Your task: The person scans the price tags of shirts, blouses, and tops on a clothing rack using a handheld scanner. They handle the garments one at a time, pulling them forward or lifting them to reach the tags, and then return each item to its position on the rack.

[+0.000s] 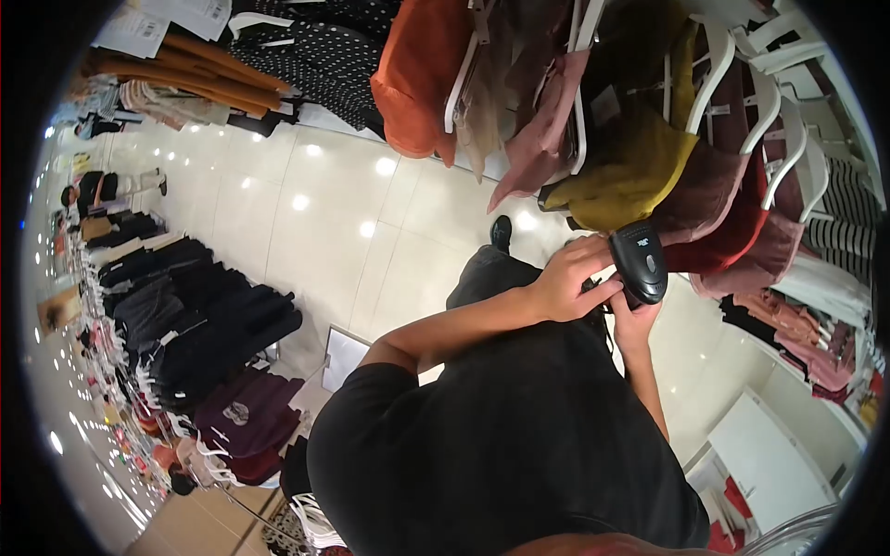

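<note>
Black shirt (501,445) nearest, a dark scanner (638,262) sits held between the curled fingers of left hand (567,281) and right hand (636,322).

No wording is legible, the logo (642,242) on the black scanner (640,273) and the barcoded tags (134,35) showing too small.

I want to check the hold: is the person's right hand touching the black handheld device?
Touching. The head view shows the right hand directly against the lower end of the black handheld device, with no gap visible there.
</note>
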`<state>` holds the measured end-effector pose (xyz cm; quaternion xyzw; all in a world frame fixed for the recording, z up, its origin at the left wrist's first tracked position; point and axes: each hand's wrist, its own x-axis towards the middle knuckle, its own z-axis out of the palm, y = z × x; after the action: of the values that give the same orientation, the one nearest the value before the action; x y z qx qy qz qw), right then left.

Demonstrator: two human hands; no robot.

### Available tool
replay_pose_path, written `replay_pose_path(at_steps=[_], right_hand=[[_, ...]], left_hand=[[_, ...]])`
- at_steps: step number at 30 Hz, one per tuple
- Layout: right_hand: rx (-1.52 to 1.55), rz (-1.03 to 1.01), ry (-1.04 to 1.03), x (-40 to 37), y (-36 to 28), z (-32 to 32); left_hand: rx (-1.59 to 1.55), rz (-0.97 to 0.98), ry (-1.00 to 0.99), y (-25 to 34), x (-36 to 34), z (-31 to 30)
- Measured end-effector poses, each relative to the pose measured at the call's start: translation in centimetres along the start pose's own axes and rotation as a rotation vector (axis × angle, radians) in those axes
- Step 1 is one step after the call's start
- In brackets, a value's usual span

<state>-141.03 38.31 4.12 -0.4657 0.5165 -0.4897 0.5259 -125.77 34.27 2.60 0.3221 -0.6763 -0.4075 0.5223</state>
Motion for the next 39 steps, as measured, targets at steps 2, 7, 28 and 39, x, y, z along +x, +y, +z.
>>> replay_pose_path(at_steps=[2, 7, 28, 39], right_hand=[[0.043, 0.065, 0.051, -1.2, -0.3, 0.4], [-0.014, 0.119, -0.026, -2.6, 0.8, 0.5], [0.108, 0.13, -0.109, -15.6, 5.1, 4.7], [0.017, 0.085, -0.344, -14.8, 3.7, 9.2]], left_hand=[[-0.089, -0.059, -0.027, 0.5, -0.6, -0.2], [-0.137, -0.129, 0.0, 1.1, -2.4, -0.6], [-0.178, -0.49, 0.132, 8.1, -16.9, 0.9], [-0.118, -0.518, 0.239, 9.1, -19.9, -4.0]])
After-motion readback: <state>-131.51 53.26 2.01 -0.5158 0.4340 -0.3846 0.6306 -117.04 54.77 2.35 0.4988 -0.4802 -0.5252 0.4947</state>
